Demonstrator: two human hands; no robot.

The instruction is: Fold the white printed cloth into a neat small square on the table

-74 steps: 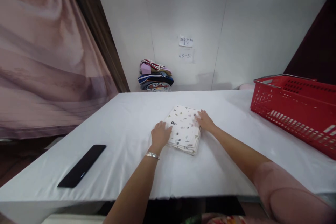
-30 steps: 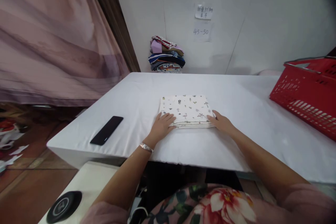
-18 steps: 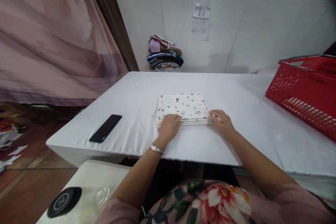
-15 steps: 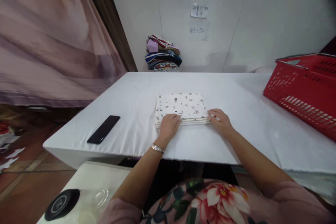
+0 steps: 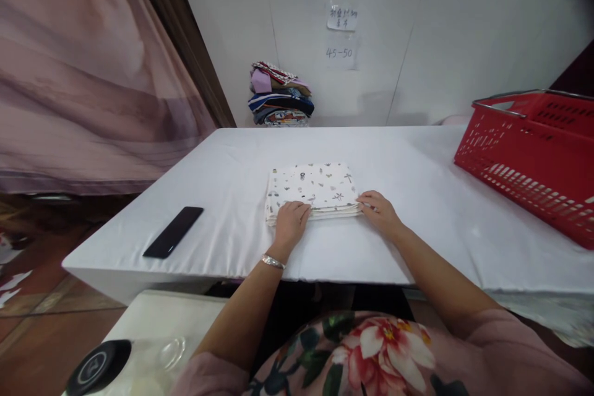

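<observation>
A folded white cloth [image 5: 312,184] with a small grey and dark print lies flat on the white-covered table [image 5: 399,167], its layers showing along the near edge. My left hand [image 5: 291,221] grips that near edge left of the middle, fingers together on top and the thumb hidden. At the near right corner, my right hand [image 5: 377,210] pinches the layers between thumb and fingers. A silver bracelet [image 5: 273,261] circles my left wrist.
A black phone [image 5: 174,232] lies at the table's left. On the right stands a red plastic basket [image 5: 533,161] with a metal handle. Folded fabrics [image 5: 281,96] are stacked beyond the far edge, below papers [image 5: 341,52] on the wall. A lidded clear container [image 5: 99,365] sits low at left.
The camera view has turned slightly to the right, so everything sits further left in the picture. Both hands keep their places on the cloth, which looks unchanged.
</observation>
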